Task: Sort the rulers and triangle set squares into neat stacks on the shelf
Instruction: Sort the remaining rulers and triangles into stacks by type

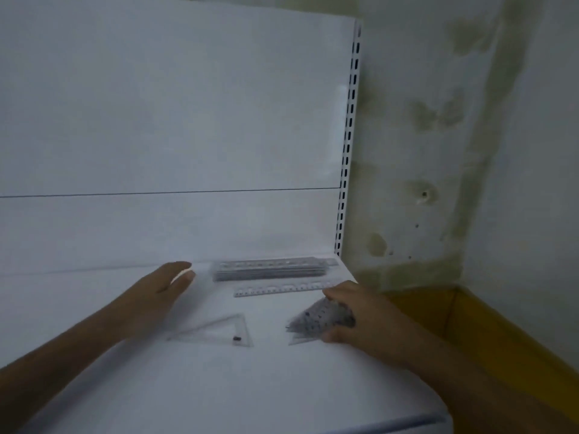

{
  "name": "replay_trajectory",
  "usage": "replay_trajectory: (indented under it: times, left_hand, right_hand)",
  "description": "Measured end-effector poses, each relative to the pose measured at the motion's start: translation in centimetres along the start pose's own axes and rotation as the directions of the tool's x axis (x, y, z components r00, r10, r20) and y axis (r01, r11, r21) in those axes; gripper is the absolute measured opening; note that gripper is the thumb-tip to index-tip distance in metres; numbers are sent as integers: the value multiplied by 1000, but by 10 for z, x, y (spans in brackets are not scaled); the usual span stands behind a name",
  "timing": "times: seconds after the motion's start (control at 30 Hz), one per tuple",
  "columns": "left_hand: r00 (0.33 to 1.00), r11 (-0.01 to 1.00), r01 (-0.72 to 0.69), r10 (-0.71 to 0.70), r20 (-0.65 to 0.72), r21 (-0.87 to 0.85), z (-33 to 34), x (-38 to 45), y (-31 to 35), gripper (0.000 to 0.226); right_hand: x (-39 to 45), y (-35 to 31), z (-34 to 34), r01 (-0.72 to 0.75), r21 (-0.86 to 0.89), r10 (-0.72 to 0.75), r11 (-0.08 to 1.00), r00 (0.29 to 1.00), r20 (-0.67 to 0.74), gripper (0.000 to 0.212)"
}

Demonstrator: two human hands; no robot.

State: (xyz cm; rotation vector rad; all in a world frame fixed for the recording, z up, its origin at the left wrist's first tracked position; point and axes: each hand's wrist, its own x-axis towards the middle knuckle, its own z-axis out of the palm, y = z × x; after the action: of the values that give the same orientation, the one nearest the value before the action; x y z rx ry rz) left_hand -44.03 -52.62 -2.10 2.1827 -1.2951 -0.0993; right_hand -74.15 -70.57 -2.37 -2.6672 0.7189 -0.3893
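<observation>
Two loose pieces remain outside the stacks on the shelf (94,308): a single ruler (282,289) and a clear set square (219,332). Ruler stack (272,270) sits at the back near the rear panel, long axis running left-right; the single ruler lies parallel just in front of it, apart from it. Right hand (360,317) is at the shelf's right edge, fingers curled over a bunch of set squares (316,321), thumb below them, pinching the pile against the shelf. Left hand (159,296) hovers or rests flat with fingers straight and holding nothing, fingertips pointing toward the left end of the ruler stack. The clear set square lies flat between the two hands, long side slanting up to the right, closer to the left forearm than to the right hand. Likely next move: left hand slides that loose triangle rightward to the held pile; the single ruler sits nearer the right hand's knuckles. Image is blurred, exact contact unclear.
</observation>
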Motion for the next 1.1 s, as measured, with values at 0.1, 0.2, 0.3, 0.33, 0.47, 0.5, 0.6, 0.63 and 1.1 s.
replay_trajectory:
  times: [0.1,0.2,0.3,0.33,0.47,0.5,0.6,0.63,1.1]
  left_hand:
    - [990,981,113,-124,65,155,2,-16,-29,51]
    - [990,962,100,-122,71,254,10,-16,-32,53]
    - [993,963,109,-118,23,248,10,-14,-33,54]
    - [993,961,103,-112,20,256,9,-14,-34,54]
    - [994,970,86,-100,49,225,5,-13,-29,51]
    - [994,979,85,-96,54,186,0,-14,-28,48]
    - [999,997,21,-24,34,73,-22,-21,-35,37]
    - [1000,999,2,-3,20,46,-32,-27,-40,30]
    - [978,938,46,27,-206,345,-245,-259,-242,41]
  right_hand:
    - [1,5,5,25,-9,-25,1000,1000,-14,68]
    - [-2,5,6,0,5,0,1000,999,-37,73]
    - [-4,1,8,-35,0,35,999,998,-49,73]
    - [-4,-1,8,-43,-6,42,999,998,-44,74]
    - [-3,-10,6,-75,-32,75,997,997,15,82]
    - [-4,-16,3,-83,-28,83,996,996,13,83]
    - [-2,-49,0,-64,-12,63,998,996,-59,75]
    - [0,-66,1,-39,-19,37,999,994,-100,69]
    - [73,-411,160,521,-15,-519,853,851,78,52]
